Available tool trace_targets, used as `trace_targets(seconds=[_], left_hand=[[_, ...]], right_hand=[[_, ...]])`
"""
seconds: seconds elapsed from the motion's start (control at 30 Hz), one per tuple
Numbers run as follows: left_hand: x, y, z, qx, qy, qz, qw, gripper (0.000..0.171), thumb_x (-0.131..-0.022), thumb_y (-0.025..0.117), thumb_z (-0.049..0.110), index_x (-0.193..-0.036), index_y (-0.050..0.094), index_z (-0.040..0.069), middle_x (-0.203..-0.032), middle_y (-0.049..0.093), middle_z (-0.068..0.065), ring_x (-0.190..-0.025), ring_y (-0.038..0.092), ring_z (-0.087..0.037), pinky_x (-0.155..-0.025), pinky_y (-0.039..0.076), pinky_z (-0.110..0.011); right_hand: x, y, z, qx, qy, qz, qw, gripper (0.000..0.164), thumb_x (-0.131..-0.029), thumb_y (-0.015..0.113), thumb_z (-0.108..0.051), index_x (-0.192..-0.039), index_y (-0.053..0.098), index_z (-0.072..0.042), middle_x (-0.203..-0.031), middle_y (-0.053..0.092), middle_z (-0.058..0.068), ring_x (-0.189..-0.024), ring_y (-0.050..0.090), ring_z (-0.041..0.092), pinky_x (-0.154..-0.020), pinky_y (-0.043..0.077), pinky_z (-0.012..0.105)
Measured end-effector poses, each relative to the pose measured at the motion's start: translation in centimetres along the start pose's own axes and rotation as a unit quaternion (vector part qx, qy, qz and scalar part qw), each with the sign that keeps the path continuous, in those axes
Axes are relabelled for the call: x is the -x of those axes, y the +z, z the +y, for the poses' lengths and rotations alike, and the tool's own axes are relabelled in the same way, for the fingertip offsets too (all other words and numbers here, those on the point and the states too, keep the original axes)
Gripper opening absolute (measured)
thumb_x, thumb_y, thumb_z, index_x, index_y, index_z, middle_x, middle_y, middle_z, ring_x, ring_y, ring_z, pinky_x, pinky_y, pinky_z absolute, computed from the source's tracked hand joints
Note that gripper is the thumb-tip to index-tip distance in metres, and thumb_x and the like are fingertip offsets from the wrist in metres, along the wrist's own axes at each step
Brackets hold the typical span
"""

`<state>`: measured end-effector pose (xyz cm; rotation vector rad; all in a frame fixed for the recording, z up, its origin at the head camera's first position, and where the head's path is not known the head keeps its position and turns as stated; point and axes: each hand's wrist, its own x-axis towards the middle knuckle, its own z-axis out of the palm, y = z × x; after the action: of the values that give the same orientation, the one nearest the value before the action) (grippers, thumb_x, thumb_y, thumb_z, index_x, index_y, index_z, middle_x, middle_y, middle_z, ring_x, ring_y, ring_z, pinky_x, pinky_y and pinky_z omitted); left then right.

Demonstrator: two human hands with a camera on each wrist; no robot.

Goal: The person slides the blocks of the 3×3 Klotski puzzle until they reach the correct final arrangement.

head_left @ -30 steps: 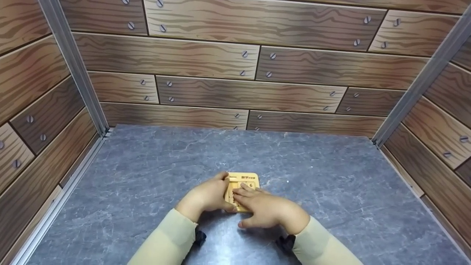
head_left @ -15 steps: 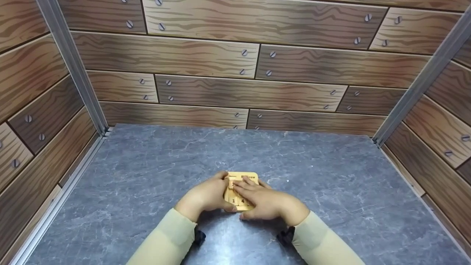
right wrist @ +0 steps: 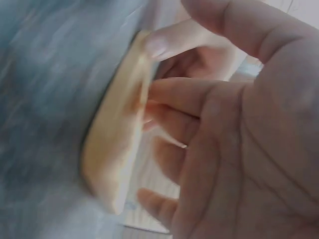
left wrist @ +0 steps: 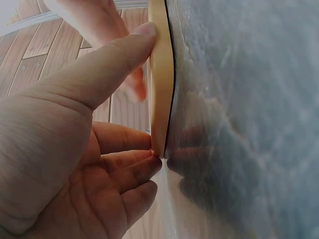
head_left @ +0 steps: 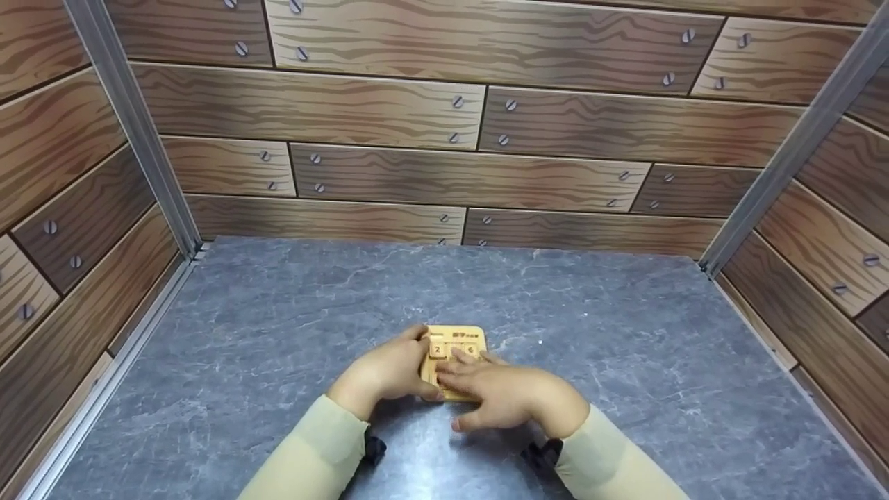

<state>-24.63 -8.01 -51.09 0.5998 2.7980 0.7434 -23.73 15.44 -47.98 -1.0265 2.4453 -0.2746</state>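
A yellow number sliding puzzle (head_left: 444, 330) lies flat on the table in the head view. My left hand (head_left: 385, 364) grips its left side, thumb at the near corner and fingers at the far one. The left wrist view shows that thumb on the puzzle's thick edge (left wrist: 162, 79). My right hand (head_left: 503, 397) lies over the lower tiles, its fingertips on them and its thumb held out to the side. A 2 tile (head_left: 437, 350) and a 6 tile (head_left: 471, 349) show in the top row; most lower tiles are hidden. In the right wrist view the puzzle (right wrist: 112, 129) is blurred.
The puzzle rests on a grey marbled tabletop (head_left: 312, 298). Wood-patterned panels (head_left: 389, 111) wall the back and both sides, with metal posts (head_left: 132, 125) at the corners.
A 2 tile now fills the top-left slot, which looked bare a second ago. My right fingers went up over the top row, then came back down. My left hand stays put.
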Motion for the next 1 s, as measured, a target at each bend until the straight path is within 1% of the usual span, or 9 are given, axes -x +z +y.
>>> trace_targets(seconds=[0.13,0.23,0.33,0.57,0.73,0.83,1.0], left_hand=[[0.0,0.2,-0.1,0.003,0.011,0.008,0.9999,0.098,-0.084,0.1,0.036,-0.159,0.056,-0.01,-0.177,0.046,-0.025,-0.158,0.055,-0.046,-0.135,0.046,-0.055],[0.0,0.2,-0.1,0.004,0.009,0.005,0.9999,0.1,-0.085,0.099,0.037,-0.16,0.055,-0.01,-0.178,0.044,-0.026,-0.158,0.054,-0.047,-0.135,0.046,-0.056],[0.1,0.1,0.0,0.003,0.006,0.001,1.0,0.101,-0.086,0.099,0.038,-0.161,0.053,-0.011,-0.178,0.042,-0.027,-0.158,0.054,-0.048,-0.135,0.045,-0.057],[0.0,0.0,0.2,-0.005,0.004,-0.002,1.0,0.099,-0.087,0.098,0.039,-0.161,0.054,-0.01,-0.178,0.043,-0.026,-0.158,0.054,-0.047,-0.135,0.046,-0.055],[0.0,-0.1,0.3,-0.007,0.003,-0.003,1.0,0.1,-0.086,0.099,0.041,-0.161,0.055,-0.009,-0.179,0.042,-0.026,-0.158,0.054,-0.047,-0.135,0.046,-0.056],[0.0,-0.2,0.3,-0.005,0.003,-0.004,1.0,0.101,-0.086,0.099,0.041,-0.161,0.054,-0.01,-0.179,0.041,-0.026,-0.159,0.053,-0.047,-0.135,0.046,-0.056],[0.1,-0.1,0.1,0.005,-0.002,-0.006,1.0,0.103,-0.087,0.099,0.042,-0.162,0.053,-0.01,-0.18,0.04,-0.026,-0.161,0.052,-0.046,-0.135,0.046,-0.056]], right_hand=[[0.9,0.0,-1.5,0.013,0.007,-0.007,1.0,0.088,-0.102,0.073,-0.057,-0.175,0.044,-0.018,-0.187,0.034,-0.001,-0.179,0.019,0.024,-0.147,0.015,0.06],[1.1,0.2,-2.2,0.021,0.018,-0.003,1.0,0.086,-0.101,0.074,-0.056,-0.173,0.047,-0.018,-0.186,0.035,-0.003,-0.178,0.022,0.024,-0.146,0.016,0.062],[1.0,0.4,-2.3,0.027,0.028,-0.003,0.999,0.086,-0.102,0.074,-0.056,-0.174,0.047,-0.017,-0.187,0.033,-0.004,-0.178,0.022,0.026,-0.146,0.017,0.063],[0.3,0.5,-1.4,0.033,0.029,0.017,0.999,0.088,-0.104,0.075,-0.051,-0.174,0.044,-0.01,-0.188,0.031,0.001,-0.178,0.023,0.03,-0.146,0.018,0.062],[0.0,0.5,-0.4,0.02,0.023,0.029,0.999,0.087,-0.104,0.076,-0.048,-0.175,0.043,-0.011,-0.188,0.031,0.0,-0.178,0.023,0.029,-0.146,0.017,0.063],[-0.1,0.4,0.0,0.015,0.016,0.032,0.999,0.085,-0.104,0.075,-0.046,-0.175,0.043,-0.012,-0.188,0.031,0.0,-0.178,0.022,0.029,-0.146,0.014,0.062],[-0.1,0.3,0.2,0.02,0.009,0.021,1.0,0.087,-0.104,0.074,-0.047,-0.177,0.039,-0.013,-0.19,0.025,-0.001,-0.179,0.018,0.027,-0.148,0.011,0.059]])
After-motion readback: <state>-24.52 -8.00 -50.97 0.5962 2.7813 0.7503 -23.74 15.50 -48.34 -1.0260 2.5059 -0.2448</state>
